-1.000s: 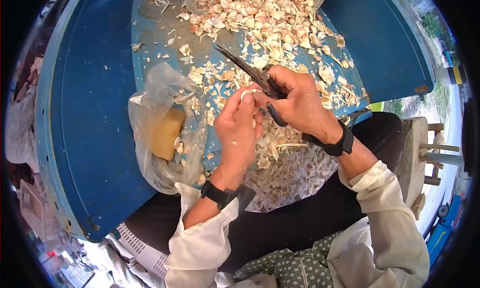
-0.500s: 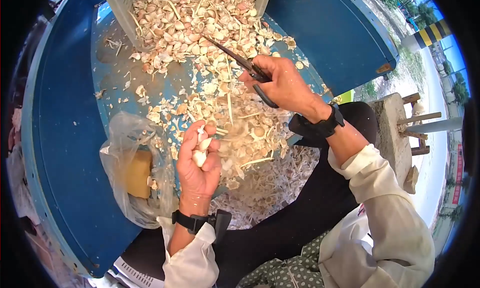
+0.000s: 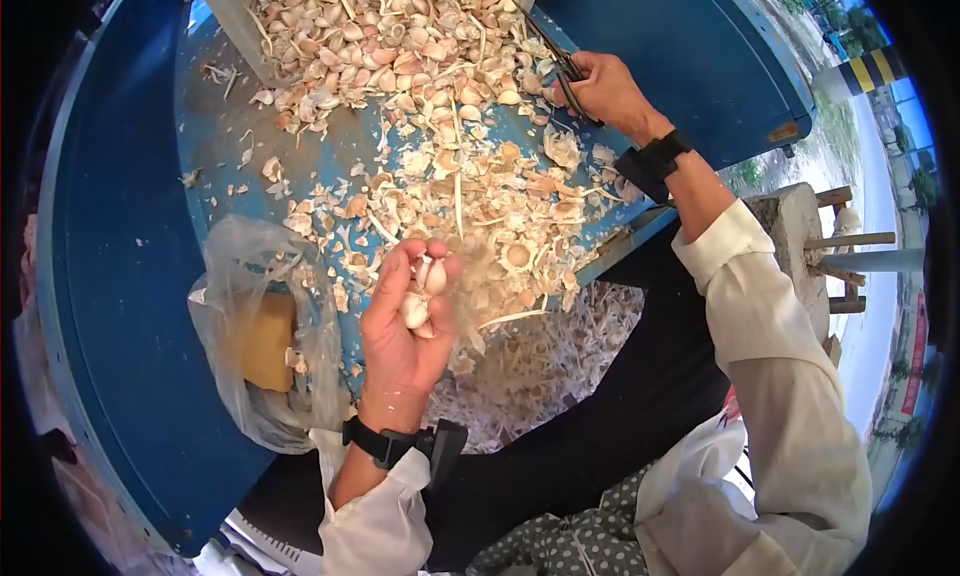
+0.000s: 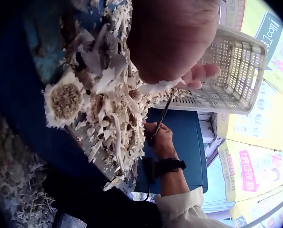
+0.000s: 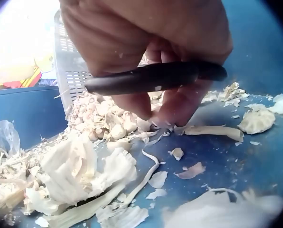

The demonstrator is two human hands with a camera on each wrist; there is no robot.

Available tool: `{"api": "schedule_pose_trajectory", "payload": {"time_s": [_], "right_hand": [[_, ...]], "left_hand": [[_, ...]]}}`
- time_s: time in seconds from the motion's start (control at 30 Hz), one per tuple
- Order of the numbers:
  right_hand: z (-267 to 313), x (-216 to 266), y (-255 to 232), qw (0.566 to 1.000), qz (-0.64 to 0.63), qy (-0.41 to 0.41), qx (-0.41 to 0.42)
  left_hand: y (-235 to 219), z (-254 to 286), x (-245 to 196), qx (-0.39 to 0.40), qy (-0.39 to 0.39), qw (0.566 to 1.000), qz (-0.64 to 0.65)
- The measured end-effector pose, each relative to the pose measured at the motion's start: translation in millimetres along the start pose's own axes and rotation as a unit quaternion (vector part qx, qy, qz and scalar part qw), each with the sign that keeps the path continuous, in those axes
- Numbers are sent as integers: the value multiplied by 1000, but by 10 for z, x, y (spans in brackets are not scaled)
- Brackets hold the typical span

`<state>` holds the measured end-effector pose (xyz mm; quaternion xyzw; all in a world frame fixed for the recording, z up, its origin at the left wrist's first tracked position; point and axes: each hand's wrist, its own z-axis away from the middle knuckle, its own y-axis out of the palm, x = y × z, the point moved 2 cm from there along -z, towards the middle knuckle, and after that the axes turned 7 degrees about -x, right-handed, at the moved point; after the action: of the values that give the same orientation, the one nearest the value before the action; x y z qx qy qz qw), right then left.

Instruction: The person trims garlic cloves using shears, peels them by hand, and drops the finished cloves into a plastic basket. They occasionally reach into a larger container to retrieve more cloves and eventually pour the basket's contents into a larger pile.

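Palm up, my left hand [image 3: 400, 331] cups several garlic cloves [image 3: 415, 311] in its curled fingers, low over the scraps. My right hand [image 3: 615, 94] grips dark-handled scissors [image 3: 557, 51], blades pointing away to the upper left. It is down by the right edge of the garlic pile [image 3: 400, 51]. In the right wrist view the black scissor handle [image 5: 146, 78] crosses under the palm, and the fingertips [image 5: 172, 111] reach down among the cloves at the blue surface. The left wrist view shows the heel of the left hand; its cloves are hidden there.
A pale perforated crate [image 4: 236, 71] stands behind the garlic pile. Dry skins and stem scraps [image 3: 500, 216] cover the middle of the blue surface [image 3: 215, 141]. A clear plastic bag [image 3: 215, 306] with a yellow-brown block [image 3: 268, 346] lies at left. More scraps [image 3: 560, 366] fill the space below.
The hands were together at a garlic piece and have parted. My left hand moved down-left and turned up its cloves. The right hand carried the scissors to the pile's right edge.
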<state>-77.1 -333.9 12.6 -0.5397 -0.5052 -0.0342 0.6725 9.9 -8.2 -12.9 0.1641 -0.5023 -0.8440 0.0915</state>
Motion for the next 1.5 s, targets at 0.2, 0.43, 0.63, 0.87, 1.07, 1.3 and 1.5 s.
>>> {"api": "schedule_pose_trajectory", "payload": {"time_s": [0.2,0.43,0.63,0.87,1.07,1.3,1.5], "right_hand": [[640,632,266,882,-448,83,119],[1319,1192,878,943,-291,-129,100],[1177,1354,774,945,-257,1,200],[1351,1313,905,944,-307,-17,120],[1283,1302,895,966,-210,-91,119],[1397,1466,927,949,-162,-266,34],[1292,1367,981,963,-238,-50,115]], "left_hand": [[119,51,86,-5,29,997,-69],[83,107,-14,-86,122,983,-107],[17,74,-151,-71,161,930,-324],[120,138,-113,-64,259,909,-320],[43,98,-213,-77,145,948,-272],[73,147,-192,-138,176,933,-282],[58,132,-191,-108,187,947,-240]]}}
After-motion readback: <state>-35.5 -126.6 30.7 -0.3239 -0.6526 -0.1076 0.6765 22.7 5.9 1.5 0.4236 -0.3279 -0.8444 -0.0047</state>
